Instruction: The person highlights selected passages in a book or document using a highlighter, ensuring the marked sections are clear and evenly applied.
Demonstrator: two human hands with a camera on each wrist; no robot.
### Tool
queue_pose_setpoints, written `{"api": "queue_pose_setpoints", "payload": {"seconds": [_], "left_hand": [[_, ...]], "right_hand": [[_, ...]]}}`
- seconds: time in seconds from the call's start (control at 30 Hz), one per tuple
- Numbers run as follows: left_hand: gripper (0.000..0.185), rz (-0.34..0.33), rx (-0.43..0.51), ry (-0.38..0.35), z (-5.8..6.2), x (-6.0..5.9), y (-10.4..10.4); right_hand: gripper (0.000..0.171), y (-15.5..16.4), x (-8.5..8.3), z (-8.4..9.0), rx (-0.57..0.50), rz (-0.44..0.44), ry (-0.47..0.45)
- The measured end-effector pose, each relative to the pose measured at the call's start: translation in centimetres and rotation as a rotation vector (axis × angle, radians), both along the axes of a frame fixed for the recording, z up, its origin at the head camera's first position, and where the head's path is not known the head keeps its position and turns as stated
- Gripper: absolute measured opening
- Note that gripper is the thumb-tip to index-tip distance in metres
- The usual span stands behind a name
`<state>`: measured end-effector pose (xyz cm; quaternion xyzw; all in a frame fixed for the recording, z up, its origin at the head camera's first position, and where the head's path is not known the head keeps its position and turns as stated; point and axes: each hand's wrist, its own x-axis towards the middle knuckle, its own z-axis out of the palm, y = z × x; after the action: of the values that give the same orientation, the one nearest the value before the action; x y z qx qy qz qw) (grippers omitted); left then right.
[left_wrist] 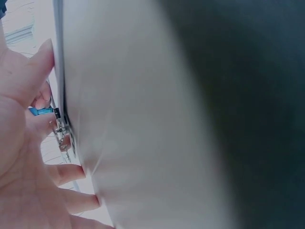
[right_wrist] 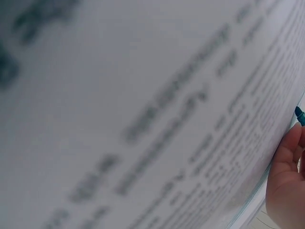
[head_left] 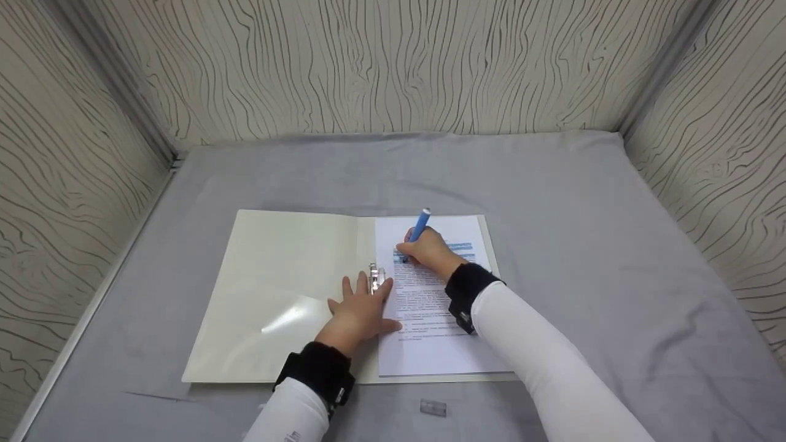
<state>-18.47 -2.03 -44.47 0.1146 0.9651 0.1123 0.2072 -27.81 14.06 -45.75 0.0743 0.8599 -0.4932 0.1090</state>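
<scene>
An open cream folder (head_left: 276, 288) lies on the grey cloth, with a printed sheet (head_left: 439, 344) on its right half. My right hand (head_left: 427, 248) grips a blue highlighter (head_left: 420, 224), its tip down on the sheet's upper lines, some of which are marked blue. My left hand (head_left: 361, 307) rests flat with fingers spread on the folder's spine, beside the metal clip (head_left: 376, 276). In the left wrist view the fingers (left_wrist: 28, 81) lie against the folder (left_wrist: 133, 124) and its clip (left_wrist: 62, 136). The right wrist view shows blurred print (right_wrist: 157, 119) and the highlighter's tip (right_wrist: 299, 114).
A grey cloth (head_left: 583, 245) covers the table, walled on three sides by wood-grain panels (head_left: 393, 61). A small clear cap (head_left: 433, 407) lies on the cloth near the front edge, below the folder.
</scene>
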Motion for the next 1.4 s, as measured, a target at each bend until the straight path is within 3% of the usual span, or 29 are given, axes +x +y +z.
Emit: {"api": "queue_pose_setpoints", "payload": {"seconds": [0.47,1.4], "left_hand": [[0.082,-0.002,-0.019,-0.001,-0.09,-0.09,0.04],[0.083,0.004,-0.009,-0.005,-0.04,-0.1,0.06]], "right_hand": [[0.023,0.5,-0.02,-0.07,0.032,0.036,0.051],[0.021,0.8,0.01,-0.09,0.044,0.017,0.018]]}}
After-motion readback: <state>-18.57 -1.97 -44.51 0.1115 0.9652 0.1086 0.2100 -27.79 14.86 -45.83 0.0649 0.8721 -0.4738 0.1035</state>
